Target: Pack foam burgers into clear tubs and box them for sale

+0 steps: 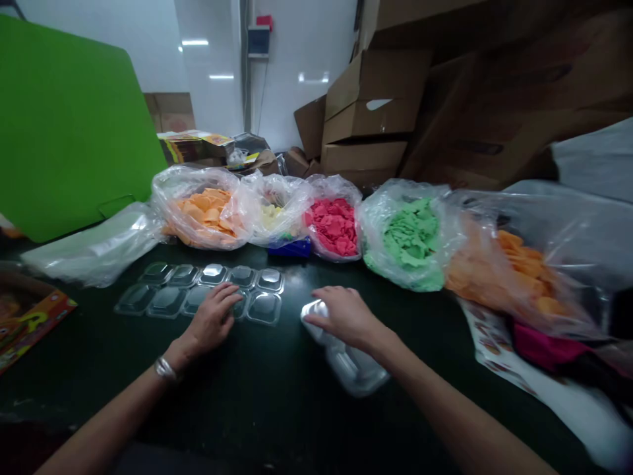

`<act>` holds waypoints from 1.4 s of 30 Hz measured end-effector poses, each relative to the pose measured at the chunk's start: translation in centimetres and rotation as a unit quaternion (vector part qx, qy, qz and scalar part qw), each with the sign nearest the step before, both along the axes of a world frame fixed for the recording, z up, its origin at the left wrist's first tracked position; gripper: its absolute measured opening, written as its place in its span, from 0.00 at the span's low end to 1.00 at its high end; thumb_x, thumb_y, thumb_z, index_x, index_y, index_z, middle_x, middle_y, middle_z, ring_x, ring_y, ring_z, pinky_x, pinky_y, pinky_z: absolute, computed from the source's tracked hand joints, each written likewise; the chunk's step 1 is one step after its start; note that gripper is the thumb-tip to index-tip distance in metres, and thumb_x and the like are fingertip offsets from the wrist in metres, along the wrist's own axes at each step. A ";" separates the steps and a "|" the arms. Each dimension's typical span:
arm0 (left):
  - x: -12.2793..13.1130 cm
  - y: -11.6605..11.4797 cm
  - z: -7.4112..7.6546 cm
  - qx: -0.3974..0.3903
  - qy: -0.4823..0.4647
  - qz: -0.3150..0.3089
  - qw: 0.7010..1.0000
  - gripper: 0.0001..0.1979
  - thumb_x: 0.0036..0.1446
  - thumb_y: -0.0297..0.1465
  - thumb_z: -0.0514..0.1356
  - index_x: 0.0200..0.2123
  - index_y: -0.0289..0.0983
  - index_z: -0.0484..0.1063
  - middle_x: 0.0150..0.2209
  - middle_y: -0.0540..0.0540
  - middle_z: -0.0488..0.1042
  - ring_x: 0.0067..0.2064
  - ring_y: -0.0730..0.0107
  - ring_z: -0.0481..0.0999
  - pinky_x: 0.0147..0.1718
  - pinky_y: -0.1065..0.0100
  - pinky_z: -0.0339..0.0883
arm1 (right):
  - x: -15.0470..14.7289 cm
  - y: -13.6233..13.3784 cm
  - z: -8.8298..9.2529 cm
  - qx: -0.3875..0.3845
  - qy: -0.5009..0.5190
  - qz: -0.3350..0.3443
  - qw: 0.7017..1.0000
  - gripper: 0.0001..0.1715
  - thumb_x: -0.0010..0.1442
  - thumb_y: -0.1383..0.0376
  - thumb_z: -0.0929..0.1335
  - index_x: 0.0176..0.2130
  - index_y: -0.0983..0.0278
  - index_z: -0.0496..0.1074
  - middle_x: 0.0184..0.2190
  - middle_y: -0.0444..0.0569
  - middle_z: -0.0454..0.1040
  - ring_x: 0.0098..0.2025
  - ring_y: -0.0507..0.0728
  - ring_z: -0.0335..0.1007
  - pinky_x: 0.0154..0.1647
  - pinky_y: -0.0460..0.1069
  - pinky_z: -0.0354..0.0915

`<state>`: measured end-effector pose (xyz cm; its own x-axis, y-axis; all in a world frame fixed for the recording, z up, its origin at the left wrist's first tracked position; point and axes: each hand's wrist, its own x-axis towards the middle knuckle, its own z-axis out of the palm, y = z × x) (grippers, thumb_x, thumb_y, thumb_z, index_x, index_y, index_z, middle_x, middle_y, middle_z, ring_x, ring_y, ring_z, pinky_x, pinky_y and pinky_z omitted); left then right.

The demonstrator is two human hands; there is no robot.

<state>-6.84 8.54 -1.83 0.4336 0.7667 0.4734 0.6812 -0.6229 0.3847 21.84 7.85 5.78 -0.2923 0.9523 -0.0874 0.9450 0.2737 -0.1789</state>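
Clear plastic compartments [264,307] lie in two rows on the dark table, left of centre. My left hand [213,318] rests over the front row, its fingers loosely stretched and apart, hiding part of it; whether it touches the plastic I cannot tell. A silver bracelet [165,369] circles that wrist. Right of centre, my right hand [346,315] grips the far end of a clear plastic container [359,373], thumb on the near left side. This container is slightly blurred, and my hand and forearm cover part of it.
Behind stand open bags of orange pieces [210,210], pale yellow pieces [271,216], pink pieces [333,225], green pieces [413,232] and more orange pieces [527,260]. A green board [74,125] and a printed box [34,316] are left; cardboard boxes [370,119] rise behind.
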 end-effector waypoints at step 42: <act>23.6 -5.6 5.0 -0.562 -0.530 -0.194 0.605 0.30 0.44 0.30 0.71 0.51 0.36 0.67 0.26 0.49 0.77 0.27 0.75 0.74 0.30 0.72 0.67 | 8.4 -10.3 -3.4 -0.009 0.689 -0.176 0.703 0.25 0.48 0.58 0.75 0.46 0.62 0.71 0.43 0.50 0.76 0.50 0.62 0.71 0.51 0.56 0.66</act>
